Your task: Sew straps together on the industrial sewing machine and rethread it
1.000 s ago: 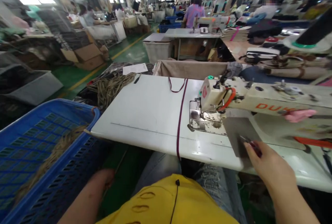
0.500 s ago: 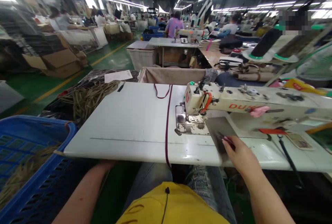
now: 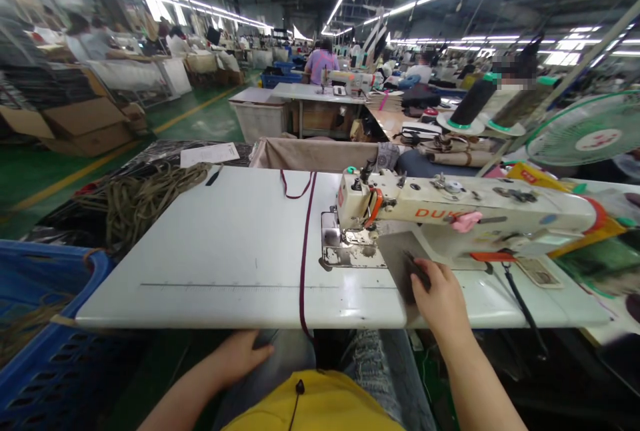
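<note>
My right hand (image 3: 437, 291) is closed around small dark thread snips (image 3: 417, 268), whose pointed tip lies over a grey plate (image 3: 395, 248) right of the needle area. Most of the snips is hidden by the fingers. My left hand (image 3: 245, 354) is low at the table's front edge, over my thigh, thumb spread from the fingers and nothing visible in it; the fingertips are partly hidden by the edge. A long maroon strip (image 3: 304, 254) runs across the white sewing table (image 3: 225, 244) and drops over the front edge. Right of it stands the sewing machine (image 3: 400, 201).
A blue basket (image 3: 55, 344) with tan cords stands at the left. More tan cords (image 3: 140, 201) lie on black plastic beside the table. Behind it is a cloth-lined bin (image 3: 310, 154). Thread cones (image 3: 473, 101) and a green fan (image 3: 590, 134) are at the right.
The view has shifted slightly to the right. My left hand has come out from under the table edge and moved toward my lap. The right hand stays at the grey plate with the snips.
</note>
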`<action>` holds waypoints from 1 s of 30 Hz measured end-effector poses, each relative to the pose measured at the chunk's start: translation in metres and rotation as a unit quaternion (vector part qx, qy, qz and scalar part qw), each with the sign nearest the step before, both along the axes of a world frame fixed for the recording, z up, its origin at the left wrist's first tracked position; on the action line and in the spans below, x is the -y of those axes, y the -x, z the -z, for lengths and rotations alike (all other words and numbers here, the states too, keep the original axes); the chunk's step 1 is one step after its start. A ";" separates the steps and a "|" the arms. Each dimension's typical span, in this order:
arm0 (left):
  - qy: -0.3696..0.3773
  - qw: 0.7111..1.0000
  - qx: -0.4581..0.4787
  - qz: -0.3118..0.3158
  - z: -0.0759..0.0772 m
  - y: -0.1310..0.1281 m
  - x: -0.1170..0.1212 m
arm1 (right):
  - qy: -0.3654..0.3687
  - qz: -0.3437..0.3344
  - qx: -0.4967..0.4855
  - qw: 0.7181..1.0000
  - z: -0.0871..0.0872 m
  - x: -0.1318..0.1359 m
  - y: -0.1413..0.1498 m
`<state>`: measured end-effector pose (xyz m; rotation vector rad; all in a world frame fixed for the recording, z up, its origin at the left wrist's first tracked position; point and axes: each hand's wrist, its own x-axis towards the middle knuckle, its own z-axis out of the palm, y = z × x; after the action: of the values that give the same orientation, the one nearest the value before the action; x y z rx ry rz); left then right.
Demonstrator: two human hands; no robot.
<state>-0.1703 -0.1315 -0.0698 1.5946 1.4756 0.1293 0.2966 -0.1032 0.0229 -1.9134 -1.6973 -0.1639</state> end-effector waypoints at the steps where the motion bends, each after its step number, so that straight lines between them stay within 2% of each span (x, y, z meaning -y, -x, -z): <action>1: 0.003 1.000 0.023 0.017 -0.010 -0.015 0.003 | -0.001 -0.010 -0.003 1.000 0.001 0.000 0.004; 4: 0.040 0.993 0.096 0.060 -0.037 -0.050 0.006 | -0.006 -0.037 -0.009 0.999 0.001 0.003 0.015; 6: 0.068 0.981 0.157 0.091 -0.052 -0.064 0.005 | -0.005 -0.052 -0.012 0.999 0.000 0.004 0.019; 8: 0.112 0.958 0.233 0.126 -0.064 -0.072 0.004 | -0.003 -0.064 -0.014 0.998 -0.001 0.006 0.021; 10: 0.172 0.920 0.325 0.136 -0.075 -0.078 0.002 | -0.005 -0.069 -0.020 0.997 -0.002 0.008 0.021; 12: 0.218 0.870 0.434 0.083 -0.083 -0.086 0.001 | -0.011 -0.070 -0.036 0.997 -0.003 0.010 0.022; 14: 0.229 0.826 0.515 -0.017 -0.091 -0.096 -0.002 | -0.013 -0.088 -0.064 0.994 -0.005 0.014 0.027; 16: 0.212 0.805 0.543 -0.114 -0.098 -0.109 -0.008 | -0.003 -0.129 -0.099 0.987 -0.008 0.018 0.040; 19: 0.181 0.805 0.530 -0.194 -0.106 -0.127 -0.019 | 0.019 -0.205 -0.133 0.969 -0.018 0.024 0.065; 23: 0.161 0.812 0.515 -0.224 -0.109 -0.138 -0.030 | 0.048 -0.277 -0.141 0.949 -0.028 0.031 0.092; 25: 0.137 0.830 0.494 -0.218 -0.109 -0.136 -0.033 | 0.066 -0.295 -0.157 0.940 -0.029 0.034 0.097; 28: 0.079 0.882 0.431 -0.175 -0.111 -0.130 -0.039 | 0.101 -0.303 -0.216 0.923 -0.027 0.038 0.099; 30: 0.064 0.896 0.412 -0.152 -0.116 -0.128 -0.043 | 0.127 -0.296 -0.267 0.908 -0.027 0.041 0.103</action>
<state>-0.0426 -0.0890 0.0461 0.9786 1.0007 0.7738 0.1939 -0.1444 0.0496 -1.3287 -1.8593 0.7755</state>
